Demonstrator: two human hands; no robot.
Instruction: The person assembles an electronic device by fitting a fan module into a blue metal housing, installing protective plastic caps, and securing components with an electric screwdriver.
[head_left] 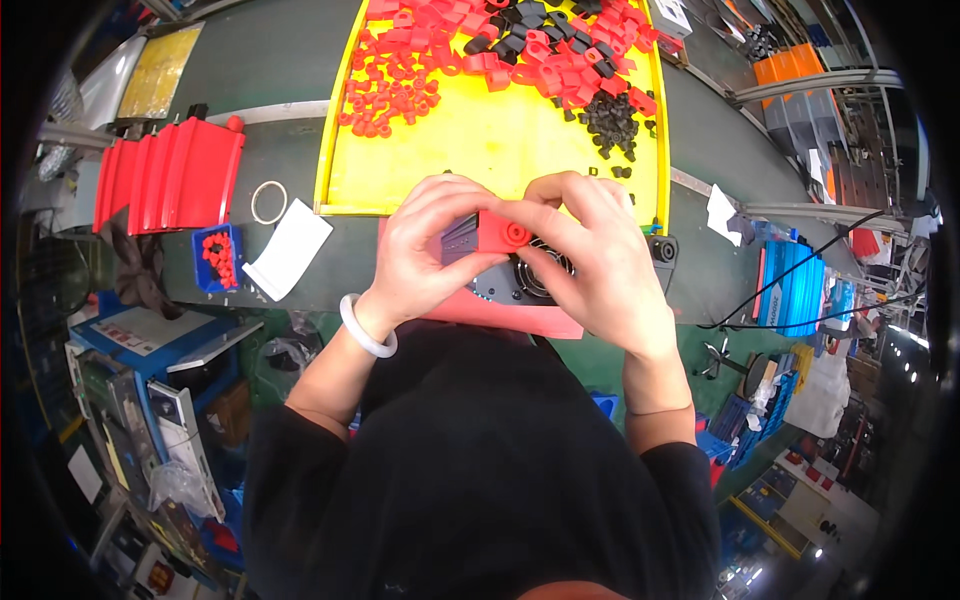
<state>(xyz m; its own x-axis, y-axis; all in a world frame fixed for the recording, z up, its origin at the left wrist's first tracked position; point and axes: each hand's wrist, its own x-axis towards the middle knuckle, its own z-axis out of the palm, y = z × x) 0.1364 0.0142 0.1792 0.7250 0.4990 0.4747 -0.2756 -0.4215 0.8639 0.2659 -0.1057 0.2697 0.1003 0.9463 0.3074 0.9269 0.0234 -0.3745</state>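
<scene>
The left hand (pixel 425 245) and right hand (pixel 600 255), fingers curled partly closed, both grip a red part (pixel 494 234) at the dark unit (pixel 505 286) — seemingly to steady it from two sides; whether it is seated, I cannot tell. The yellow tray (pixel 480 160) lies just ahead, probably for reach, its smooth floor heaped with chunky, plastic-looking red pieces (pixel 388 98) and black pieces (pixel 612 122).

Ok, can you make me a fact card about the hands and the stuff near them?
Left hand: gripping a red plastic part
Right hand: on the same part
Bracelet: white, on the left wrist
Yellow tray: loose red parts and black parts
Blue bin: left of the tray, holding red pieces
</scene>
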